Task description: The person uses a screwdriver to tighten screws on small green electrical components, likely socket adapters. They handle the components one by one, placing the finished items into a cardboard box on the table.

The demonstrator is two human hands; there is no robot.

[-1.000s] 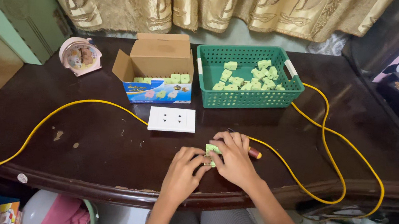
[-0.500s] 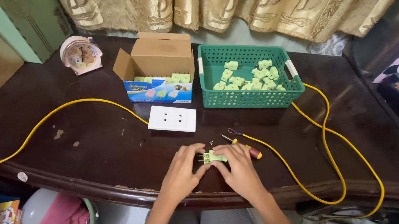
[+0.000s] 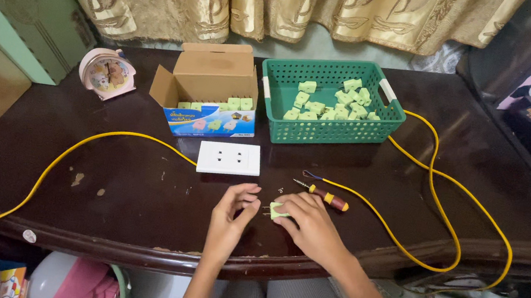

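My right hand (image 3: 310, 224) pinches green plug (image 3: 278, 212); left hand (image 3: 231, 212) open just beside it — mid-assembly, I judge. Next needs screwdriver (image 3: 325, 196), just beyond grip.

One head-worn view — looking steeply down and forward over the dark desk (image 3: 106, 197), fairly near.
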